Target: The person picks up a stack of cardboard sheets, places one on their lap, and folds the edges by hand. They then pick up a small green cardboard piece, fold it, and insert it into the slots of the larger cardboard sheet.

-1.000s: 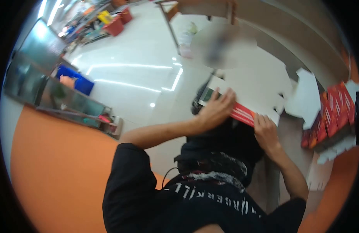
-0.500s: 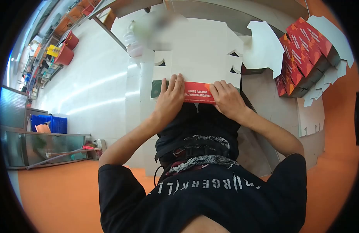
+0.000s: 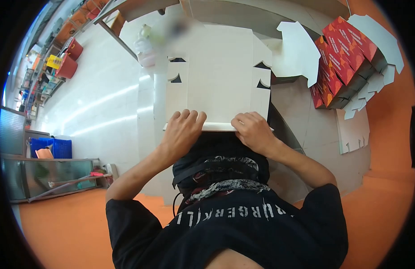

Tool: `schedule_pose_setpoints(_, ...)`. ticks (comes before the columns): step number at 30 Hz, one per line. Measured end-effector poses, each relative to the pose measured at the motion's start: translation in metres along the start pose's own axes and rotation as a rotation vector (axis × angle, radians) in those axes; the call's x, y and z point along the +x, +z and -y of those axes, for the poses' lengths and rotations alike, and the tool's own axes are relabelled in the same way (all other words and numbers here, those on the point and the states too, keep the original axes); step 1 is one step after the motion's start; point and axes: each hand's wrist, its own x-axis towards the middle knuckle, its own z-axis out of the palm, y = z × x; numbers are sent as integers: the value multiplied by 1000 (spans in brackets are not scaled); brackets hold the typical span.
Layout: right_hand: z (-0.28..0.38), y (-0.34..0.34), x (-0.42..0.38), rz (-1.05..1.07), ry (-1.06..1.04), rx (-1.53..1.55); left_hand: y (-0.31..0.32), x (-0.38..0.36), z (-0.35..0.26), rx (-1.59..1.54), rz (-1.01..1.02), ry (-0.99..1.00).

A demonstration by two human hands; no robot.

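Carton blank [image 3: 216,85], flat, lies over my lap, left of red box stack [image 3: 340,67]. L hand [image 3: 183,132] & R hand [image 3: 252,132] clamp its near folded edge. Light, stiff, creases easily; I'd grip at fold.

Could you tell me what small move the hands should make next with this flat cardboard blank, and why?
Probably press along the near edge to set the crease. The left hand and right hand both grip the near edge of the cardboard blank, where a narrow flap is turned up, while the rest of the blank lies flat and unfolded. Folded red boxes sit stacked at right.
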Motion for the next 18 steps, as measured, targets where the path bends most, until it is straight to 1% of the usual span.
schedule_pose_setpoints(3,7,13,-7,36,34,-26,15,-5,-5,23,33,18)
schedule_pose_setpoints(6,11,13,-6,56,51,-149,21,-10,-6,-13,-34,38)
schedule_pose_setpoints(9,11,13,-8,118,61,-111,26,-15,-10,-6,-72,21)
schedule_pose_setpoints(12,12,10,-13,175,49,-102,33,-23,-21,-23,-32,-7)
schedule_pose_setpoints(13,12,12,-17,159,40,-103,37,-28,-26,-35,-32,-13)
schedule_pose_setpoints(16,13,14,-26,141,39,-83,42,-38,-40,-116,-117,-84)
schedule_pose_setpoints(17,14,11,-28,155,54,-61,43,-42,-43,-176,-98,-145)
schedule_pose_setpoints(18,16,8,-30,168,69,-37,40,-46,-43,-252,-102,-159)
